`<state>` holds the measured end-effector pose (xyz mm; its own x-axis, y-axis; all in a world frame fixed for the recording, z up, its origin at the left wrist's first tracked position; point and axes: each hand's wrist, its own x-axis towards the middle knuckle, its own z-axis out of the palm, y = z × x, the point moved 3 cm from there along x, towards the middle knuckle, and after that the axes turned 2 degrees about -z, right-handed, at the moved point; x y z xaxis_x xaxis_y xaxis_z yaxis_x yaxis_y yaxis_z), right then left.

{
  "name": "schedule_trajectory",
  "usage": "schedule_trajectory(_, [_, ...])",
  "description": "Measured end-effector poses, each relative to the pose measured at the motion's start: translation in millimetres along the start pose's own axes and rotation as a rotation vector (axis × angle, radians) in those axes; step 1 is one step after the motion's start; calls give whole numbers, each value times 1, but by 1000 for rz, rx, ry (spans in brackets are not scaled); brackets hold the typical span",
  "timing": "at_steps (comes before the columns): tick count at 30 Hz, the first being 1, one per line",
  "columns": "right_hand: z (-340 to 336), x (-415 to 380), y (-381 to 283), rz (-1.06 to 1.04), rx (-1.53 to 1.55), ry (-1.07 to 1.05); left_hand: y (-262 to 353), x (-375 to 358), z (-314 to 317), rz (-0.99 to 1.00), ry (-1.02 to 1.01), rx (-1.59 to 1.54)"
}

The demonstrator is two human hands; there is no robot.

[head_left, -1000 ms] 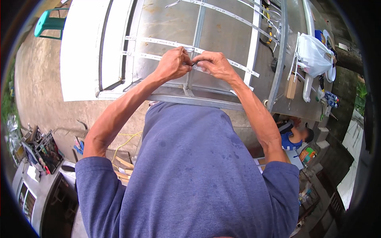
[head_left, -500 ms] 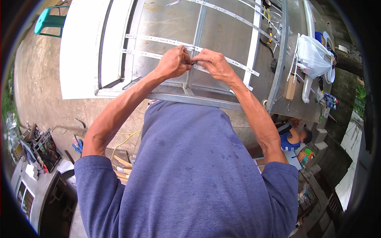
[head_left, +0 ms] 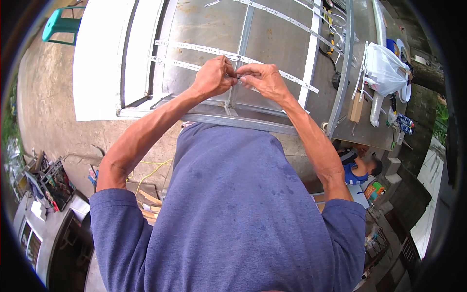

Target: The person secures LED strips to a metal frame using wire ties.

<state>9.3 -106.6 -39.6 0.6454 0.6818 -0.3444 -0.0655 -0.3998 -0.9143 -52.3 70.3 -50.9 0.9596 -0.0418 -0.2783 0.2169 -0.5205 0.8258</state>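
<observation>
My left hand (head_left: 214, 77) is closed in a pinch, its fingertips meeting those of my right hand (head_left: 264, 81). Between them is something small that I cannot make out. My right hand is also closed, thumb and fingers pressed together. Both hands are over the lower white LED strip (head_left: 179, 64), partly covering it, beside the metal frame's middle bar (head_left: 243, 36). A second LED strip (head_left: 204, 49) runs just beyond my fingers, with a short loop of wire (head_left: 232, 57) at the bar.
The metal frame's front rail (head_left: 233, 120) runs close to my body. More LED strips (head_left: 282, 16) cross farther back. At right are a white plastic bag (head_left: 384, 68), a wood block (head_left: 356, 108) and tools. A person (head_left: 357, 168) sits low at right; a green stool (head_left: 61, 24) stands far left.
My fingertips have shifted slightly, and the dark bit that showed between them is less visible. My left elbow has moved a little outward. The lower strip's left end has risen slightly.
</observation>
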Motion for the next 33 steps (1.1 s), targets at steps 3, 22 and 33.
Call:
schedule_trajectory(3, [0, -2, -2, -49, -30, 8, 5, -1, -1, -7, -3, 52])
schedule_trajectory(22, [-1, -2, -8, -151, -137, 77, 19, -3, -9, 209, -11, 616])
schedule_trajectory(33, [1, 0, -7, -210, -205, 125, 10, -2, -4, 178, -44, 485])
